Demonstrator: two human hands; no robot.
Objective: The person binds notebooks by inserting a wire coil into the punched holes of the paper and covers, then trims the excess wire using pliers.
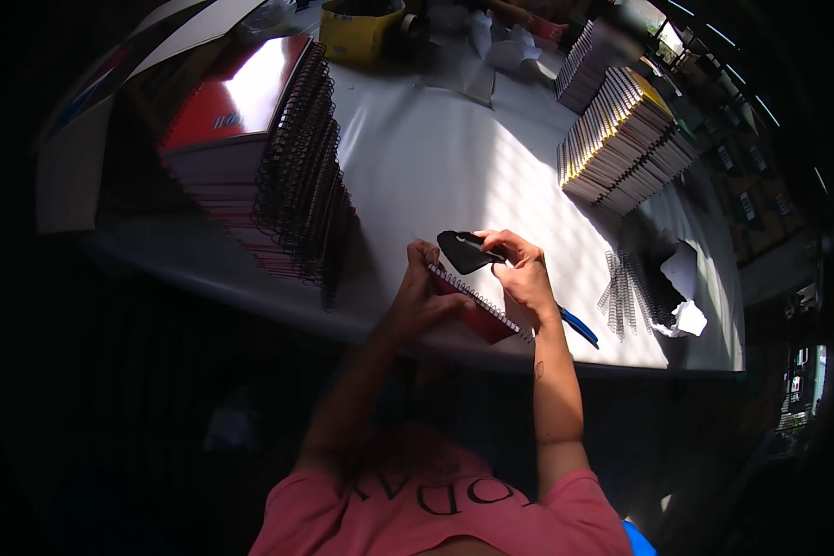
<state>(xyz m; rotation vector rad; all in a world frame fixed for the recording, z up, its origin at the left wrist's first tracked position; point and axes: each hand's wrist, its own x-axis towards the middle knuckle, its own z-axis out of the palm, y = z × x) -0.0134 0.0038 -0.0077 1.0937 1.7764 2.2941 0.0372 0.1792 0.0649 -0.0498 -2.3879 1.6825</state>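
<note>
Okay, nearest first: pink shirt [417,505] with dark lettering at the bottom, both forearms reaching over the near edge of a white tabletop [417,130]. Left hand [429,296] clamped on a small red notebook [491,324], thumb across the cover; notebook held tilted by the middle of the near edge, its light wire spiral facing up and away from the body. Right hand [524,269] just beside it, fingers pinched on a dark flat piece [461,250], kind unclear, which sits by the upper end of the spiral; can't tell if the two touch. Hands close to each other but apart. Blue slim item [580,328] near the near edge, just beyond the right wrist, partly covered by it. Toward the near right corner, a bundle of loose wire spirals [624,289], with crumpled white paper [688,319] next to it. Left end of the tabletop: tall stack of red notebooks [222,195], dark spirals turned toward the middle, top cover glossy with a bright glare. Pale board sheets [69,176] left of that stack, at the left edge. Along the right edge, a block of notebooks with yellow covers [621,139], piled with spirals showing; another notebook stack [579,69] behind it, blurry. Far edge: yellow bin [350,35] toward the left, rumpled white material [505,44] near the middle. Sunlight falls in stripes across the right half.
</note>
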